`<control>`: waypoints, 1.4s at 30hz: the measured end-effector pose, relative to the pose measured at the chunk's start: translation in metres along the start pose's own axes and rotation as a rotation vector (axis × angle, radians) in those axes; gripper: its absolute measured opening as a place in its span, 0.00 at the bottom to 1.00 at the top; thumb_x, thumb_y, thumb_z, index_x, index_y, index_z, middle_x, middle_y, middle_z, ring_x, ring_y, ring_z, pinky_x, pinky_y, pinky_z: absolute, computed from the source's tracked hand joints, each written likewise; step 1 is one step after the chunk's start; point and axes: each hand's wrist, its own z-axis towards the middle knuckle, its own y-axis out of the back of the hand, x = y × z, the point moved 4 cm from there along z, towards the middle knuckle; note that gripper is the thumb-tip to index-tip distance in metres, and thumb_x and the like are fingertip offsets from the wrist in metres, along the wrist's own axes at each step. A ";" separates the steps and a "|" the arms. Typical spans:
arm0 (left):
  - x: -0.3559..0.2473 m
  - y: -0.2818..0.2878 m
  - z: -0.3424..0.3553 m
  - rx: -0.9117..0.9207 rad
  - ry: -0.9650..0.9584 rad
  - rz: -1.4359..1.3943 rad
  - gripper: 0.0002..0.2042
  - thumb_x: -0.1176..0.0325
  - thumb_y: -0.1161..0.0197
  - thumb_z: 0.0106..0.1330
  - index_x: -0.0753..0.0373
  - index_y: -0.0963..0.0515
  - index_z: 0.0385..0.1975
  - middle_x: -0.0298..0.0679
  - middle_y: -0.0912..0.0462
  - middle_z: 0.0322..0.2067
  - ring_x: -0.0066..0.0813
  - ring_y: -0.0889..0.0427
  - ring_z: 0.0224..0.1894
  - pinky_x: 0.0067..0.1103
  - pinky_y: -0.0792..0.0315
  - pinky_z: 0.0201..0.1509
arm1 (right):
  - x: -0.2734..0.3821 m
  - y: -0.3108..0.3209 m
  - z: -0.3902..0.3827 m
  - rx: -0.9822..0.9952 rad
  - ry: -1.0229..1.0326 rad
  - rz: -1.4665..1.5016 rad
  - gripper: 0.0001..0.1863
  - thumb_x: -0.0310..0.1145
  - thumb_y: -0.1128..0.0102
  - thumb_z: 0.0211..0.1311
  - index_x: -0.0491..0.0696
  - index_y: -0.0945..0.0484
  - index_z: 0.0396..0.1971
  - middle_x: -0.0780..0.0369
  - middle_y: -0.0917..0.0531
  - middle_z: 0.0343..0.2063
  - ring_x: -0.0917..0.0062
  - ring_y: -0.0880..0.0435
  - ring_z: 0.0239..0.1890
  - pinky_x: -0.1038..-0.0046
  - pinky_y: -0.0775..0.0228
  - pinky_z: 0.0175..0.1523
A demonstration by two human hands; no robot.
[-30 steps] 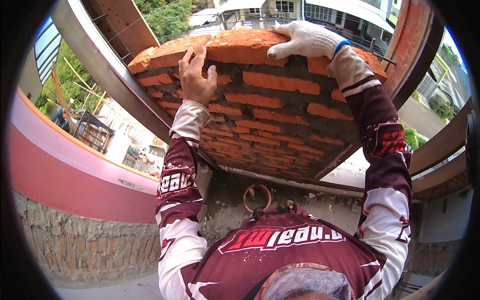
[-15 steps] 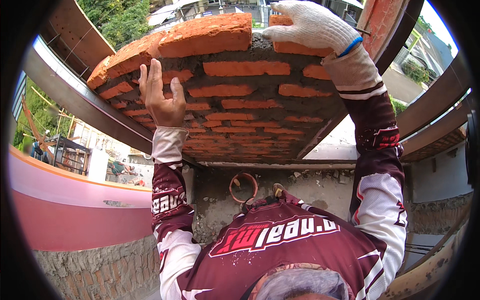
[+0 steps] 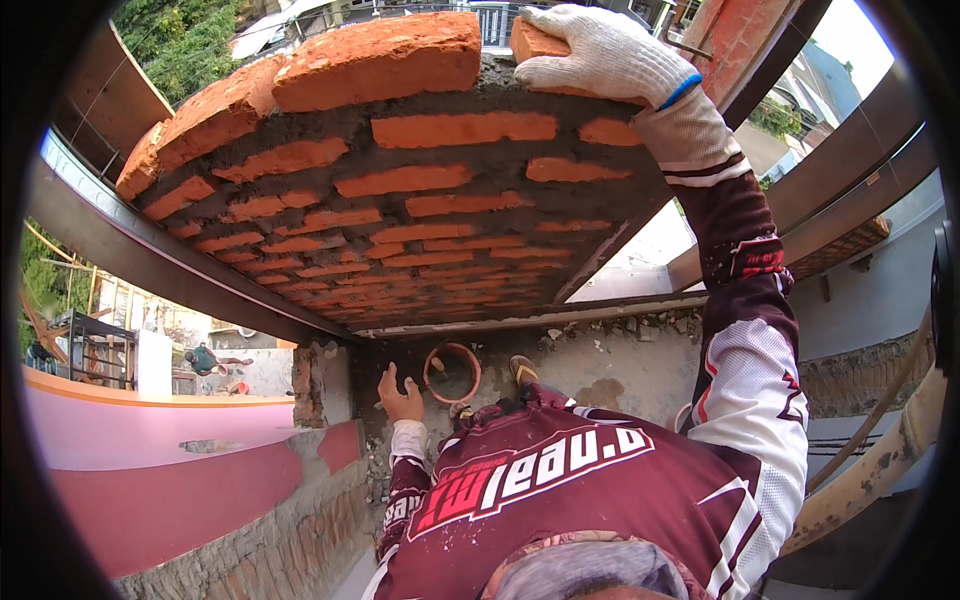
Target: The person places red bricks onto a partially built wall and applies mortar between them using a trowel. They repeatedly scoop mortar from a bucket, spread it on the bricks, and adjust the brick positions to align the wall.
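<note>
Lowered left hand (image 3: pixel 404 404) away from wall (image 3: pixel 400 181), empty, fingers spread, left of bucket (image 3: pixel 476 372) in view; kept gloved right hand (image 3: pixel 607 58) clamped on brick (image 3: pixel 538 42) atop wall, right side; likely steadying one-handed

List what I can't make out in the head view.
Head view:
1. Brick under the gloved right hand: mostly hidden by that hand; whether it grips or merely touches is unclear.
2. Bucket: contents too small and dark to tell.
3. Brick wall: far side hidden by its near face.
4. Distant person: too small to read hands.
</note>
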 end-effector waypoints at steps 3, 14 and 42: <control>0.086 -0.017 -0.058 0.207 0.154 0.023 0.28 0.73 0.32 0.61 0.65 0.23 0.64 0.53 0.16 0.56 0.50 0.20 0.61 0.36 0.28 0.67 | 0.000 0.002 0.001 0.043 0.017 0.019 0.41 0.63 0.36 0.61 0.38 0.22 0.57 0.43 0.17 0.51 0.49 0.18 0.56 0.58 0.26 0.61; 0.267 -0.022 -0.158 0.736 0.935 0.250 0.31 0.51 0.30 0.60 0.67 0.20 0.57 0.51 0.14 0.56 0.45 0.16 0.60 0.35 0.23 0.62 | -0.051 -0.034 0.000 -0.072 -0.186 -0.095 0.41 0.68 0.58 0.75 0.47 0.24 0.66 0.49 0.20 0.63 0.53 0.23 0.66 0.59 0.32 0.71; 0.197 -0.041 -0.150 0.844 0.917 0.461 0.31 0.49 0.29 0.59 0.59 0.19 0.60 0.49 0.15 0.58 0.51 0.17 0.61 0.39 0.23 0.61 | 0.120 -0.530 -0.632 1.326 -0.856 0.416 0.40 0.66 0.50 0.71 0.43 0.18 0.59 0.53 0.13 0.53 0.64 0.14 0.55 0.61 0.26 0.61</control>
